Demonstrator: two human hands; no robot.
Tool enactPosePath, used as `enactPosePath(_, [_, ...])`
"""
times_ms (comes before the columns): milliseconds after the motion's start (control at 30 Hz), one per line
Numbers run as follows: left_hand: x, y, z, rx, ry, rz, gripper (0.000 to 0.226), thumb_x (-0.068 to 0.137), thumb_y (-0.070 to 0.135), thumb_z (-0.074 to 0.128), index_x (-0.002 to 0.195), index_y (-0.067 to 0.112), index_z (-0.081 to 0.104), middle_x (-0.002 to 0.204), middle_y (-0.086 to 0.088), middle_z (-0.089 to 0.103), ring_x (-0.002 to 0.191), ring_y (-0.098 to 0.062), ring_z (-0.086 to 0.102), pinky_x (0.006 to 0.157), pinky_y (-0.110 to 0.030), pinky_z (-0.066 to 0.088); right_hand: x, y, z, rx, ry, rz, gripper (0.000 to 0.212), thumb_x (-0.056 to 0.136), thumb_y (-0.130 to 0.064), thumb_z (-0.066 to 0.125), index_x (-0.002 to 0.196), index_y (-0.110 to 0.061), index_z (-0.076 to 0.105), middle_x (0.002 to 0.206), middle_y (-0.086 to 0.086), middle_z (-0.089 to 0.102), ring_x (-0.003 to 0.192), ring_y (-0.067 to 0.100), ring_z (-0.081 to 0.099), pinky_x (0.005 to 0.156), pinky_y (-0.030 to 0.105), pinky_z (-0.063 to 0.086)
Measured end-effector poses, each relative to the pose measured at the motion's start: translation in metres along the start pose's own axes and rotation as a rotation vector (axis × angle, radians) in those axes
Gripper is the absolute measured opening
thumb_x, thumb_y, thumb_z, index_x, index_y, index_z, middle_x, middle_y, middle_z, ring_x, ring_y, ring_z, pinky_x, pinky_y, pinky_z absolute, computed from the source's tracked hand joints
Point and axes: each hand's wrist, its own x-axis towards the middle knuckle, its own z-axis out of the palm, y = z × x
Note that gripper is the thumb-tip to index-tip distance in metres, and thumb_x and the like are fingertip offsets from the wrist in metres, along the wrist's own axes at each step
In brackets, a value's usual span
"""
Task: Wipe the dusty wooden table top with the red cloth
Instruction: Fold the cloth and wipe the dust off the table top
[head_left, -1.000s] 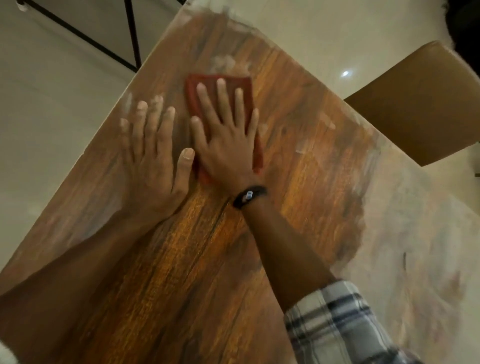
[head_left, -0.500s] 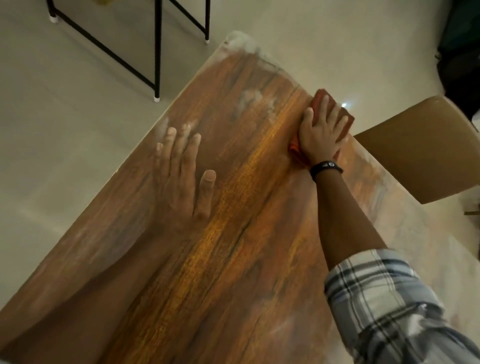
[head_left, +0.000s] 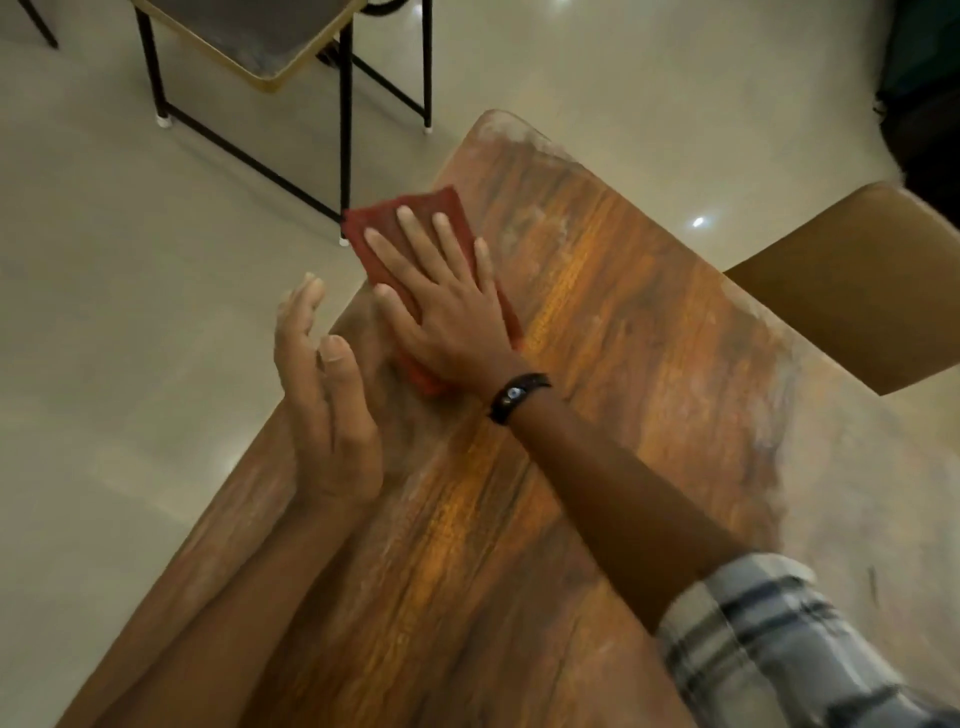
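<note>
The red cloth (head_left: 384, 228) lies flat at the left edge of the wooden table top (head_left: 597, 364), partly hanging over it. My right hand (head_left: 447, 306), with a black wristband, presses on the cloth with straight, spread fingers. My left hand (head_left: 324, 395) stands on its side at the left edge just below the cloth, fingers straight, palm facing the cloth. Pale dust covers the far corner and the right side of the table; the middle strip shows dark, shiny wood.
A brown chair back (head_left: 852, 291) stands at the table's right side. A black metal-framed table (head_left: 260, 57) stands on the pale floor beyond the left edge. A dark object (head_left: 930, 93) sits at the top right.
My right hand swept the cloth from the right edge across to the left edge. My left hand lifted from flat on the table and turned onto its side at the left edge.
</note>
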Motion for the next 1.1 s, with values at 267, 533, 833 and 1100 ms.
enactPosePath(267, [-0.008,-0.018,-0.095,0.176,-0.163,-0.159,0.048,0.104,0.044,0.026,0.145,0.023,0.041,0.153,0.007,0.040,0.143,-0.002,0.031,0.121,-0.035,0.027,0.040,0.091,-0.031,0.100,0.061,0.705,0.060,0.103,-0.056,0.026,0.159,-0.041,0.011,0.170,-0.002,0.000,0.156,0.028,-0.003,0.121,0.063,-0.003])
enactPosePath(533, [-0.027,-0.042,-0.163,0.255,-0.317,-0.332,0.060,0.099,0.054,0.024,0.146,0.019,0.040,0.149,0.005,0.042,0.132,0.004,0.037,0.093,0.009,0.025,-0.019,-0.075,0.017,0.016,0.050,0.294,0.060,0.101,-0.051,0.031,0.158,-0.037,0.019,0.169,0.002,0.010,0.155,0.033,0.004,0.119,0.068,0.006])
enactPosePath(833, [-0.064,-0.040,-0.227,0.219,-0.372,-0.411,0.056,0.103,0.051,0.025,0.147,0.018,0.038,0.150,0.000,0.043,0.135,-0.012,0.043,0.102,-0.017,0.034,-0.216,-0.244,0.045,0.056,-0.210,-0.174,0.055,0.104,-0.053,0.035,0.157,-0.040,0.025,0.169,-0.007,0.003,0.156,0.019,-0.007,0.121,0.063,0.004])
enactPosePath(1100, [-0.082,-0.042,-0.277,0.302,-0.462,-0.352,0.061,0.099,0.056,0.023,0.149,0.023,0.035,0.154,0.003,0.039,0.141,-0.011,0.036,0.114,-0.031,0.029,-0.142,-0.060,0.005,0.117,0.060,0.759,0.059,0.103,-0.053,0.030,0.159,-0.040,0.017,0.169,-0.003,0.006,0.156,0.029,0.002,0.121,0.065,0.003])
